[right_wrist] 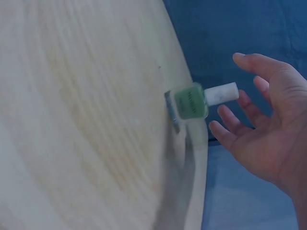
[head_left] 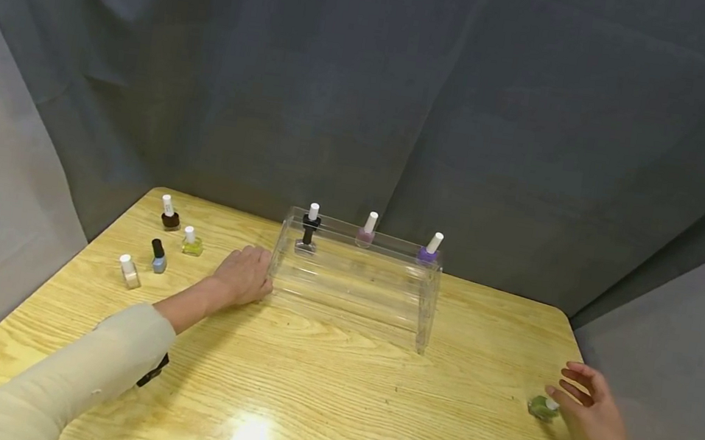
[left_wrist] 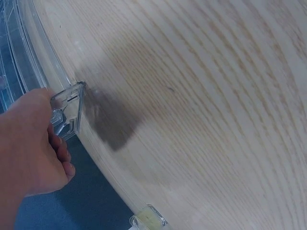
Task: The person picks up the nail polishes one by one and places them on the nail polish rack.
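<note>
A clear acrylic tiered rack (head_left: 370, 289) stands on the table. My left hand (head_left: 243, 277) grips its left end; in the left wrist view the thumb and curled fingers (left_wrist: 62, 155) are at the rack's side panel (left_wrist: 72, 108). On the top tier are a black nail polish bottle (head_left: 310, 222), a pale pink one (head_left: 365, 236) and a purple one (head_left: 428, 254), all white-capped. Near the right edge stands a green nail polish bottle (head_left: 542, 408) with a white cap. My right hand (right_wrist: 278, 115) is around its cap (right_wrist: 221, 94), fingers spread and apart from it.
At the table's left stand a dark bottle (head_left: 170, 220), a yellow-green bottle (head_left: 192, 246), a light blue bottle (head_left: 159, 264) with a black cap and a cream bottle (head_left: 131, 278). A small black object (head_left: 153, 372) shows beside the left sleeve. Dark curtains (head_left: 368, 103) hang behind the table.
</note>
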`<action>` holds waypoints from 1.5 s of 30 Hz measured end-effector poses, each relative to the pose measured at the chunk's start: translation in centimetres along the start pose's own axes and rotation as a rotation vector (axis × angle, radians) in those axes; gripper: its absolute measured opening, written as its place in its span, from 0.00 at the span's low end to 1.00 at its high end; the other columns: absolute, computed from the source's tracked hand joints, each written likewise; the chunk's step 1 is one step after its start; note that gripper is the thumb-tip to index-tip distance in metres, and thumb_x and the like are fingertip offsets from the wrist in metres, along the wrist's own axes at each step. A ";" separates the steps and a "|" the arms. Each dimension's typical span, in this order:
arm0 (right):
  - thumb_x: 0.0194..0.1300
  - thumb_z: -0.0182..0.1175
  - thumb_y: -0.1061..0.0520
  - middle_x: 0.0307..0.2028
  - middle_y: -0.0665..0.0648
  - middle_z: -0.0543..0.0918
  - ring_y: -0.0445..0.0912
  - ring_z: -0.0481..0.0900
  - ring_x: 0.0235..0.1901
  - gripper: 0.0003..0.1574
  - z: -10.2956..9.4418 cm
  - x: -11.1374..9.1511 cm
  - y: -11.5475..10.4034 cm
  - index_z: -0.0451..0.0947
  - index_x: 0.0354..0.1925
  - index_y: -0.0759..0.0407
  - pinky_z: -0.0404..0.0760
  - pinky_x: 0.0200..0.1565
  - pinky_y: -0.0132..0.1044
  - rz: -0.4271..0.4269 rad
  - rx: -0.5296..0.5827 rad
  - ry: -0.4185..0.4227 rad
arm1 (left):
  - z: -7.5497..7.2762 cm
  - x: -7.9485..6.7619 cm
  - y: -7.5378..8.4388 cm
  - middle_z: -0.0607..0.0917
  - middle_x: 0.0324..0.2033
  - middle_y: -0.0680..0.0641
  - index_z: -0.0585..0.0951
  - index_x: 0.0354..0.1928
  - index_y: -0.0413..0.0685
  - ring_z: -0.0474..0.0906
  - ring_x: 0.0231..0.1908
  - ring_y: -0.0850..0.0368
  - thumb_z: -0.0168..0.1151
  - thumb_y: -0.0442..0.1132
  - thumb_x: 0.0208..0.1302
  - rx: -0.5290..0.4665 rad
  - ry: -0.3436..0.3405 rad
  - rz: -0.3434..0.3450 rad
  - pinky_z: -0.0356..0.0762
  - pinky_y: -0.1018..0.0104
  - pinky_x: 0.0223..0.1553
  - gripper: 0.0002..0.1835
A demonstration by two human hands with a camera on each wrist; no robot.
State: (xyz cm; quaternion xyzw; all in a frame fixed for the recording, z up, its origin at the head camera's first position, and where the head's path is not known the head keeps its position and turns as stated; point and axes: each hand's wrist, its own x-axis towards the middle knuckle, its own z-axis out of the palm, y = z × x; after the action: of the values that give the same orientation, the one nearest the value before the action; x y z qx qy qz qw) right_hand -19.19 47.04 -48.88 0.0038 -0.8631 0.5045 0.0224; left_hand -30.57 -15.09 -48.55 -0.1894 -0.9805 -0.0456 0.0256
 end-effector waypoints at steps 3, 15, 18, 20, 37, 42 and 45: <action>0.71 0.61 0.60 0.55 0.41 0.65 0.27 0.70 0.50 0.30 0.0 -0.1 1.1 0.60 0.63 0.41 0.76 0.44 0.23 -0.007 0.065 -0.018 | 0.1 0.1 -0.1 0.70 0.31 0.45 0.68 0.36 0.41 0.68 0.36 0.47 0.56 0.43 0.65 0.002 0.011 0.004 0.70 0.52 0.38 0.12; 0.71 0.58 0.65 0.50 0.39 0.74 0.30 0.77 0.46 0.26 0.7 -0.4 2.4 0.66 0.62 0.47 0.76 0.43 0.24 0.009 0.172 -0.030 | 0.1 0.0 -0.1 0.71 0.32 0.44 0.68 0.38 0.41 0.69 0.38 0.45 0.55 0.43 0.65 -0.013 0.002 -0.003 0.70 0.51 0.40 0.12; 0.71 0.59 0.64 0.49 0.38 0.75 0.29 0.76 0.46 0.24 1.0 -0.6 2.6 0.67 0.60 0.47 0.75 0.42 0.23 0.023 0.163 -0.009 | 0.1 0.0 0.0 0.71 0.32 0.44 0.68 0.37 0.41 0.69 0.39 0.45 0.56 0.42 0.65 -0.022 0.001 -0.006 0.70 0.50 0.41 0.12; 0.71 0.60 0.63 0.48 0.37 0.75 0.28 0.74 0.46 0.24 1.1 -0.7 2.7 0.68 0.60 0.47 0.73 0.42 0.21 0.028 0.133 0.011 | 0.1 0.0 0.0 0.71 0.33 0.43 0.68 0.38 0.41 0.70 0.39 0.44 0.56 0.43 0.65 -0.027 0.003 -0.006 0.71 0.49 0.42 0.12; 0.62 0.58 0.78 0.43 0.41 0.77 0.31 0.77 0.40 0.30 2.1 -1.4 3.6 0.70 0.53 0.49 0.77 0.37 0.24 -0.065 0.219 0.048 | 0.2 -0.1 -0.1 0.71 0.33 0.44 0.68 0.38 0.41 0.69 0.38 0.45 0.56 0.42 0.64 -0.036 0.015 -0.005 0.71 0.51 0.41 0.12; 0.59 0.57 0.81 0.40 0.40 0.76 0.32 0.76 0.37 0.29 2.4 -1.7 3.7 0.69 0.49 0.54 0.75 0.36 0.23 -0.080 0.277 0.091 | 0.2 0.0 -0.2 0.71 0.32 0.44 0.68 0.37 0.41 0.69 0.37 0.45 0.56 0.42 0.64 -0.035 0.022 -0.002 0.71 0.51 0.40 0.12; 0.59 0.57 0.81 0.39 0.39 0.77 0.31 0.77 0.36 0.27 2.4 -1.8 3.6 0.69 0.48 0.56 0.75 0.35 0.22 -0.067 0.313 0.106 | 0.3 0.1 -0.1 0.71 0.32 0.44 0.68 0.37 0.41 0.69 0.37 0.46 0.56 0.43 0.65 -0.033 0.009 -0.008 0.70 0.51 0.40 0.12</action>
State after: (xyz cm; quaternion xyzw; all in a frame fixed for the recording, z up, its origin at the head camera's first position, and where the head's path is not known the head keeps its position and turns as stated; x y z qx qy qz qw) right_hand -17.62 46.64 -53.27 0.0095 -0.7708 0.6314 0.0840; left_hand -30.75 -15.15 -48.81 -0.1858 -0.9802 -0.0626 0.0266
